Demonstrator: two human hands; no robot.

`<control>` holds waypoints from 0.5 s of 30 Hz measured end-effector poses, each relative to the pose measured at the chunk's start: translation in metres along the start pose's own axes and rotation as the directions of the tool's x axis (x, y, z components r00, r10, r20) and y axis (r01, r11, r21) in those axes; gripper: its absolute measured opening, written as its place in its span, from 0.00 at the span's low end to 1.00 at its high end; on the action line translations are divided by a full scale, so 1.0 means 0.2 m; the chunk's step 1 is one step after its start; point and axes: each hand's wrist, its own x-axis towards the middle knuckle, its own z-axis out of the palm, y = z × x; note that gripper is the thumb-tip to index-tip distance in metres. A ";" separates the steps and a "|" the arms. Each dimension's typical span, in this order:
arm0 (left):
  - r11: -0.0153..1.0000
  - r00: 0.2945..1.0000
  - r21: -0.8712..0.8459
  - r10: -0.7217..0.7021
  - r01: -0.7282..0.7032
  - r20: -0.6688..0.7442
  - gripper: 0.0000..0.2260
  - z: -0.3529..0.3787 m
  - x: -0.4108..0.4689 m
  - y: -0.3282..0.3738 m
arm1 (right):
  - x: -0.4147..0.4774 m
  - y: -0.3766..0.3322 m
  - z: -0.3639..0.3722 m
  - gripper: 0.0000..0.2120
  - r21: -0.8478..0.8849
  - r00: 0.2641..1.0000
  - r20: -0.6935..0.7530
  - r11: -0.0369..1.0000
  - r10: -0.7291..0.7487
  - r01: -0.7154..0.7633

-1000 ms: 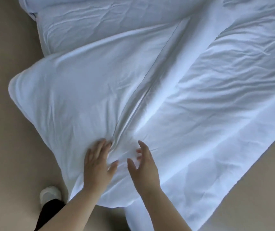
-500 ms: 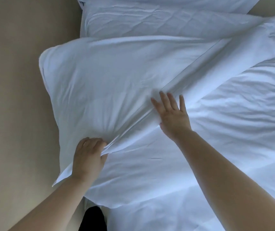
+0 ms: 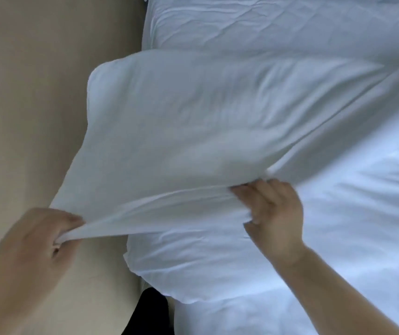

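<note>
Left grip: left hand [image 3: 36, 240] clamps thumb and curled fingers on a bunched end of the hem [image 3: 145, 216], the cloth pinched tight and held out over the floor [image 3: 31, 93].
Right grip: right hand [image 3: 275, 213] curls its fingers into the same hem further along, with a fold of fabric caught under the fingertips.
Between the grips: the hem runs taut as a narrow ridge from one hand to the other, rising a little toward the right hand.
Pillowcase: the white pillowcase [image 3: 205, 112] spreads away beyond the hem, puffed and softly creased (motion blur smears its surface).
Contents: a pillow [image 3: 193, 262] bulges on the near side of the hem, under the right hand, its rounded corner nearer than the middle of the stretched span. How far it reaches into the case cannot be told, since the cloth hides it.
Edges: the case's far corner sits rounded beyond the left grip, and its left side overhangs the floor.
Open room: beige floor spreads wide around and beyond the left grip. Right of the right grip, white bedding [image 3: 367, 201] lies close against the hand.
Beyond the case: a second pillow [image 3: 242, 22] touches its far side.
Nearest: a dark trouser leg [image 3: 150, 310] shows between the two forearms.
</note>
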 end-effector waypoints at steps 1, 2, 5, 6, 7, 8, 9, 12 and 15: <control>1.000 0.999 0.003 0.009 -0.009 0.048 0.04 0.03 -0.05 0.08 | -0.11 -0.01 0.08 0.24 0.012 0.992 0.127 1.000 -0.013 0.011; 0.995 0.992 0.035 0.095 -0.098 0.085 0.03 0.08 -0.09 0.17 | -0.22 0.00 0.15 0.23 0.010 0.969 0.248 1.000 -0.008 0.005; 0.966 0.957 0.092 0.220 -0.241 0.188 0.07 0.26 -0.14 0.29 | -0.36 0.10 0.17 0.22 -0.016 0.916 0.391 0.995 0.093 -0.094; 0.968 0.955 0.073 0.222 -0.240 0.198 0.07 0.29 -0.11 0.30 | -0.36 0.13 0.15 0.24 -0.025 0.914 0.396 0.996 0.093 -0.091; 0.972 0.956 0.047 0.218 -0.231 0.199 0.08 0.31 -0.08 0.31 | -0.35 0.16 0.13 0.28 -0.035 0.906 0.415 0.996 0.084 -0.077; 0.970 0.949 0.020 0.231 -0.241 0.213 0.09 0.32 -0.05 0.33 | -0.32 0.19 0.10 0.32 -0.049 0.886 0.457 0.997 0.075 -0.059; 0.968 0.938 -0.010 0.247 -0.252 0.244 0.14 0.32 -0.03 0.37 | -0.28 0.22 0.07 0.34 -0.060 0.861 0.504 0.997 0.069 -0.045; 0.967 0.912 -0.089 0.255 -0.239 0.320 0.28 0.36 0.01 0.47 | -0.12 0.36 -0.01 0.39 -0.067 0.782 0.603 0.987 0.159 -0.149; 0.971 0.935 -0.103 0.235 -0.215 0.267 0.28 0.41 0.06 0.63 | -0.03 0.52 -0.06 0.33 -0.217 0.631 0.710 0.950 0.312 -0.226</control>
